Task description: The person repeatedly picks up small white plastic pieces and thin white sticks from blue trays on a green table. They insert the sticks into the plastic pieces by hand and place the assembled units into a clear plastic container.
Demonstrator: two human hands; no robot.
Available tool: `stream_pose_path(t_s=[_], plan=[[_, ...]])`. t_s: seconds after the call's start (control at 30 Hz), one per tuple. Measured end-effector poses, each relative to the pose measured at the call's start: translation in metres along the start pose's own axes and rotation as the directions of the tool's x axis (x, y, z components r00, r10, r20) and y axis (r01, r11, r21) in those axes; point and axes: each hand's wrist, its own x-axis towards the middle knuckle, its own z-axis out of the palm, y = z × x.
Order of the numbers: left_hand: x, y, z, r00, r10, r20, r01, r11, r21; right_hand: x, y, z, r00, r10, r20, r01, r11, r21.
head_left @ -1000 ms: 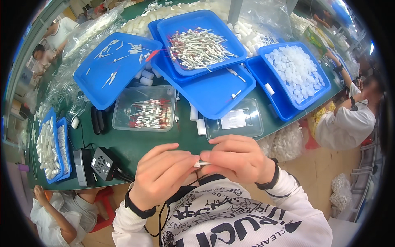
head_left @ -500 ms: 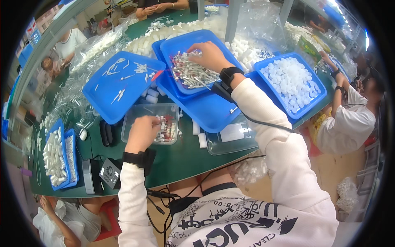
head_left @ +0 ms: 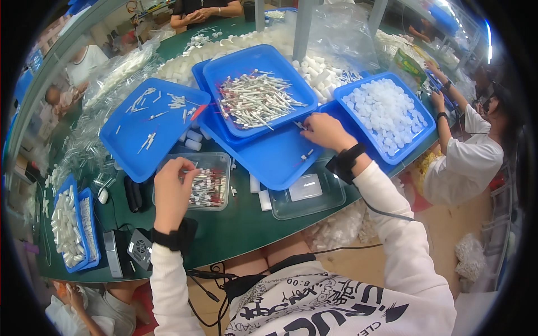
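My right hand (head_left: 329, 133) has its fingers pinched at the right corner of the upper blue tray, above the lower blue tray (head_left: 280, 168). A small white stick-like piece shows at its fingertips. The upper blue tray (head_left: 263, 53) holds a heap of thin white sticks (head_left: 260, 98), some with red ends. My left hand (head_left: 172, 190) reaches over the left side of a clear plastic box (head_left: 216, 207), its thumb and fingers closed together. Whatever they hold is too small to make out. Inside the box lie many similar white and red sticks (head_left: 207, 187).
A blue tray (head_left: 126, 148) with scattered sticks stands left, another with translucent white caps (head_left: 384, 109) right. A clear lid (head_left: 330, 199) lies near the table edge. White tubes (head_left: 67, 224) fill a tray at far left. Co-workers sit around the green table (head_left: 241, 241).
My right hand has left the heap of sticks and come nearer and to the right, over the lower tray. My left hand stays at the clear box. The whole view has shifted slightly.
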Motion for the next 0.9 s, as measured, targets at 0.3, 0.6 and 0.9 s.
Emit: stream_pose_path(t_s=[0.3, 0.6, 0.9], plan=[[-0.054, 0.063, -0.029, 0.943, -0.124, 0.310, 0.334, 0.349, -0.875, -0.003, -0.023, 0.007, 0.935, 0.350, -0.052, -0.343, 0.933, 0.109], [-0.075, 0.084, -0.025, 0.931, -0.192, 0.311, 0.364, 0.411, -0.836, -0.030, -0.037, 0.005, 0.873, 0.081, -0.481, -0.167, 0.976, -0.140], [-0.080, 0.095, -0.029, 0.992, 0.039, 0.119, 0.030, 0.849, -0.528, -0.090, -0.117, -0.056, 0.992, -0.060, -0.111, 0.124, 0.615, 0.778]])
